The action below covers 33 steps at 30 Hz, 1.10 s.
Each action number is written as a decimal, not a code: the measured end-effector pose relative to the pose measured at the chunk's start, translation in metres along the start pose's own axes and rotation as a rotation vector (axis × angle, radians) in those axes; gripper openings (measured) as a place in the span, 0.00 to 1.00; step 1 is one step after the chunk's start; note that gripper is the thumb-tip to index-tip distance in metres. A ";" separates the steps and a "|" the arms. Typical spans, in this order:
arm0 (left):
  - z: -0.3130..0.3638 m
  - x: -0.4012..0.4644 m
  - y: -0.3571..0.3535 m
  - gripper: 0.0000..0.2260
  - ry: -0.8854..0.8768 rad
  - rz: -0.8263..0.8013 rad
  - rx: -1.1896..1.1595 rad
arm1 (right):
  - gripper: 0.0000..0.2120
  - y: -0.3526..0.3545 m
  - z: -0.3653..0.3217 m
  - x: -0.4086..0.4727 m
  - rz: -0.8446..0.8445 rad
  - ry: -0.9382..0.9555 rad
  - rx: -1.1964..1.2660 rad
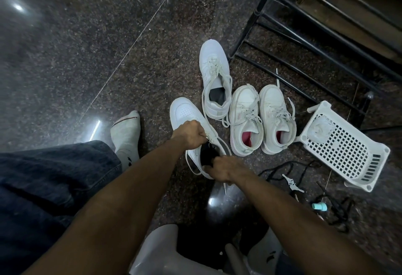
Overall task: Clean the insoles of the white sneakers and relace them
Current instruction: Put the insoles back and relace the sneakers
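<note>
Gripping the nearest white sneaker (191, 126) on the granite floor (87, 57), the person has both hands on it: the left hand (188, 133) is curled tight around the tongue and loose lace near the eyelets, and the right hand (219, 169) has its fingers (207, 168) hooked over the heel collar, closing on the rim or on the dark insole (207, 155) inside; which of the two I cannot tell. I judge the step to be opening the shoe up to free that insole.

Risks from here, as I read them: pulling the tongue by the lace could draw the lace crooked or out of an eyelet; a hard tug at the heel could fold or tear the insole if it is glued down. The trailing lace end (224, 188) under the right wrist could catch on the hand. The second sneaker (214, 81) of the pair stands just beyond, its laces slack and a dark insole showing. Two other white sneakers with pink linings (263, 120) stand side by side next to it, so shoes or laces could get mixed.

A white perforated plastic basket (348, 150) lies tipped on its side to the right, near the black metal rack (304, 24); a pale crumpled object, perhaps a cloth, shows at its far end. Black cords or laces (282, 169) and a small teal cap-like item (319, 207) lie loose on the floor.
</note>
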State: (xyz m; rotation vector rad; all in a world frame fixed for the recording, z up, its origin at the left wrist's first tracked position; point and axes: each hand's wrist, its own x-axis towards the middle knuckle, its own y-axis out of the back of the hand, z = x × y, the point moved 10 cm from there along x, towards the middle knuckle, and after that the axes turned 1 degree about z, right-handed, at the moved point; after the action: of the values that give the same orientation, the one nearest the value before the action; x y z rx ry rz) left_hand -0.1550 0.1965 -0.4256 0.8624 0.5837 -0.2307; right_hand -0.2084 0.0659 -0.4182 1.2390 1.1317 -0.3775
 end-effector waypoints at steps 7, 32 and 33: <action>0.001 -0.001 0.001 0.05 -0.010 0.007 0.006 | 0.24 0.005 0.003 -0.003 0.077 0.057 -0.017; 0.009 -0.029 0.004 0.06 -0.014 0.156 0.064 | 0.17 -0.006 -0.021 -0.027 0.297 0.190 -0.240; 0.009 -0.037 0.003 0.06 -0.022 0.191 0.066 | 0.18 -0.007 -0.024 -0.030 0.305 0.185 -0.197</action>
State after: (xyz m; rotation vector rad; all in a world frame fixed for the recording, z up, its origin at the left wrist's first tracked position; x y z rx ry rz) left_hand -0.1805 0.1897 -0.3985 0.9717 0.4715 -0.0862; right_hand -0.2387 0.0750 -0.3947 1.2647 1.0855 0.0790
